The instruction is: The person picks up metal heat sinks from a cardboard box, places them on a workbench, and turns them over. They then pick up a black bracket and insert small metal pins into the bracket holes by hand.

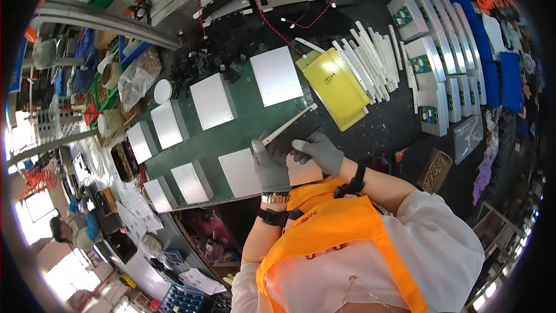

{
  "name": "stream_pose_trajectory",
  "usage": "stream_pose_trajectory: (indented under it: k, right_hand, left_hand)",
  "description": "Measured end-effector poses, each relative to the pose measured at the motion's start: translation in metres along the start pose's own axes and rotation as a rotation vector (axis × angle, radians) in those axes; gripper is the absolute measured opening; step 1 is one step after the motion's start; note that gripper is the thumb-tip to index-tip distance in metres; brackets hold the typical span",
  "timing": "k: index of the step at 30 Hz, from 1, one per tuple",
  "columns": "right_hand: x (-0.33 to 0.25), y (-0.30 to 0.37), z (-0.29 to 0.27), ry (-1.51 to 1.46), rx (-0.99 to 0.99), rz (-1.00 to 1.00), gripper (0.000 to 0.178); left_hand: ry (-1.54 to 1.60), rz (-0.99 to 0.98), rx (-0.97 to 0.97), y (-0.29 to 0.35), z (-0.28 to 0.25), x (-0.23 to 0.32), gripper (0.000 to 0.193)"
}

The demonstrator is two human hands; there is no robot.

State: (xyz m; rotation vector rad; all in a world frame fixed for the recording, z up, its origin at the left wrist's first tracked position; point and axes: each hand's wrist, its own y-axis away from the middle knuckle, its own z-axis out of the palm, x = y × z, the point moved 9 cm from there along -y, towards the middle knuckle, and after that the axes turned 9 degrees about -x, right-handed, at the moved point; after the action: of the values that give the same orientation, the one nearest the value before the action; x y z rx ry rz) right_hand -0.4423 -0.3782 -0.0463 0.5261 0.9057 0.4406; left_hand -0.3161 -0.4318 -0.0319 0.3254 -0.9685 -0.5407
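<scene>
My left hand (270, 168), in a grey glove, is closed on the lower end of a narrow white strip (289, 124) that slants up to the right. Along the strip lies a dark, flat area (285, 140); whether it is a separate sheet I cannot tell. Close by, my right hand (322, 153), gloved in grey too, has its fingers curled in, and what they pinch is hidden. Below the hands, a white-topped metal box (304, 171) is partly covered. Another such box (240, 173) stands to the left of my left hand.
More white-topped boxes (212, 101) stand on the green mat (179, 163). A yellow folder (336, 88) lies beside a pile of white strips (370, 61). To the right are silver housings with green circuit boards (429, 114). Small black parts (204, 65) lie heaped at the back left.
</scene>
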Motion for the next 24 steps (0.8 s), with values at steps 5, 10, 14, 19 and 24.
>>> stream_pose_trajectory:
  k: [5, 10, 14, 19, 24]
  right_hand:
    - [0.021, -0.008, 0.014, -0.024, 0.037, -0.048, 0.029]
    - [0.045, -0.024, 0.045, -0.081, 0.072, -0.038, 0.029]
    - [0.043, -0.023, 0.083, -0.081, 0.105, -0.07, 0.029]
    - [0.059, -0.032, 0.116, -0.061, 0.146, -0.068, 0.029]
    - [0.062, -0.03, 0.15, -0.122, 0.147, -0.115, 0.028]
  left_hand:
    - [0.017, -0.001, -0.018, 0.002, -0.007, 0.007, 0.059]
    - [0.049, -0.09, -0.082, 0.012, -0.015, 0.031, 0.059]
    - [0.065, -0.125, -0.073, 0.011, -0.052, 0.046, 0.058]
    - [0.055, -0.098, -0.184, 0.01, -0.085, 0.07, 0.064]
    - [0.038, -0.131, -0.275, 0.017, -0.1, 0.09, 0.057]
